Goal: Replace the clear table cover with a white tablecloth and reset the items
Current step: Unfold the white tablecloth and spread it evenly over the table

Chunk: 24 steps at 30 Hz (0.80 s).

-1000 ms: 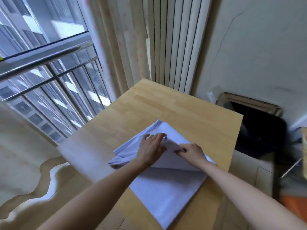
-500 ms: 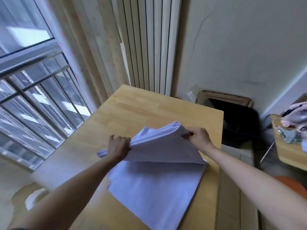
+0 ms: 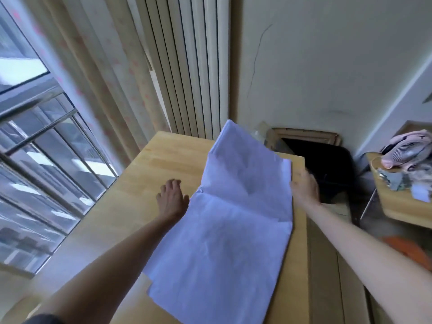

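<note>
1. Tablecloth, white (image 3: 229, 230): lies partly folded on the right half of the wooden counter (image 3: 163, 164). The near portion lies flat. The far flap is lifted off the wood past a crease and stands in the air. Judged to be mid-unfolding, with the flap raised so it can open toward the far edge.
2. Counter: bare wood shows to the left of the cloth and beyond it. No clear cover is visible, so that removal appears done and spreading is the step in hand.
3. Left hand (image 3: 171, 199): sits just beside the cloth's left edge near the crease, back upward, fingers loosely extended over bare wood. The grip is apart and nothing is visibly pinched. It is probably placed to guide or steady that side.
4. Right hand (image 3: 305, 188): sits at the cloth's right edge, level with the base of the raised flap, thumb side against the border. Motion blur hides the fingers, so I cannot tell whether the grip is closed on fabric.
5. Second counter (image 3: 402, 206), far right, well apart: carries a pink fan (image 3: 406, 153) and small oddments. These are likely the items set aside for resetting.
6. Note: the cloth sits off-centre toward the right and will likely need shifting toward the window (image 3: 46, 160).
</note>
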Each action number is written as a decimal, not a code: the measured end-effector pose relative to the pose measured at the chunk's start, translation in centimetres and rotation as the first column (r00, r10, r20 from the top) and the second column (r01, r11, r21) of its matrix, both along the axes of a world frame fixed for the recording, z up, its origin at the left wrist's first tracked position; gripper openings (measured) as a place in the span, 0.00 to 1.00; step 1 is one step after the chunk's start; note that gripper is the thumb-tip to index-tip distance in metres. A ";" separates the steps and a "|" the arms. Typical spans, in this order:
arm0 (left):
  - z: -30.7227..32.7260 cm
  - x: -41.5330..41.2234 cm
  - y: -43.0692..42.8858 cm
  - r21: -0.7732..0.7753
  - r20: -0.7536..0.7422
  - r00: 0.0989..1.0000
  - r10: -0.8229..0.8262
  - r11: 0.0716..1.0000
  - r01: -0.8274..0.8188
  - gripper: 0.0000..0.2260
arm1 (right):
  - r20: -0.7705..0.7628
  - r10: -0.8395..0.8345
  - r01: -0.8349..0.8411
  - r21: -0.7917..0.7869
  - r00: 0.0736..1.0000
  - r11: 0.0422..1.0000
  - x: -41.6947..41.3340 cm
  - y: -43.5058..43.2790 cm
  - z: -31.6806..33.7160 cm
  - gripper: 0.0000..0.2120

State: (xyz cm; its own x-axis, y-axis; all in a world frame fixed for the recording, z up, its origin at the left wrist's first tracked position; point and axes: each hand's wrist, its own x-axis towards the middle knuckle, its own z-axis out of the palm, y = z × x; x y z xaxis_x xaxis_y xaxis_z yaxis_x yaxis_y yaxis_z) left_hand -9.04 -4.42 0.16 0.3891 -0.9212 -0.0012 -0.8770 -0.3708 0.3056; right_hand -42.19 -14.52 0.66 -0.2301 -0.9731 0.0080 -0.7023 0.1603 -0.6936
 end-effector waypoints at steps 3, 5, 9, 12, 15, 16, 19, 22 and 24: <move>-4.7 2.8 1.8 0.308 -0.047 0.996 0.075 0.950 -0.057 0.24 | -0.036 0.131 -0.124 0.172 0.991 0.977 1.0 2.4 -3.3 0.18; -6.8 4.3 2.4 0.424 -0.027 0.999 0.040 0.905 -0.025 0.24 | -0.040 0.171 -0.154 0.266 0.985 0.952 2.2 4.1 -5.1 0.17; -9.2 6.6 2.3 0.521 -0.027 0.999 -0.041 0.852 0.049 0.20 | -0.062 0.253 -0.214 0.361 0.966 0.908 5.9 6.9 -7.9 0.16; -10.4 7.6 2.3 0.560 -0.062 0.993 -0.101 0.820 0.118 0.17 | -0.071 0.282 -0.221 0.453 0.957 0.863 9.2 8.9 -9.9 0.17; -11.2 8.2 2.4 0.560 -0.030 0.987 -0.155 0.816 0.145 0.15 | -0.033 0.285 -0.228 0.516 0.958 0.826 12.3 11.0 -11.6 0.17; -11.2 8.3 2.4 0.556 -0.005 0.987 -0.159 0.820 0.135 0.14 | -0.016 0.280 -0.229 0.529 0.960 0.817 13.2 11.6 -11.9 0.17; -10.9 8.3 2.4 0.496 0.038 0.984 -0.177 0.858 0.135 0.12 | 0.011 0.256 -0.220 0.550 0.967 0.805 15.8 12.6 -12.2 0.17; -10.0 7.5 2.7 0.355 -0.007 0.974 -0.226 0.910 0.214 0.11 | 0.089 0.198 -0.215 0.502 0.976 0.837 18.5 13.0 -11.6 0.15; -9.3 6.8 2.8 0.248 -0.099 0.951 -0.293 0.918 0.309 0.10 | 0.172 0.130 -0.198 0.482 0.977 0.853 20.5 12.8 -10.5 0.13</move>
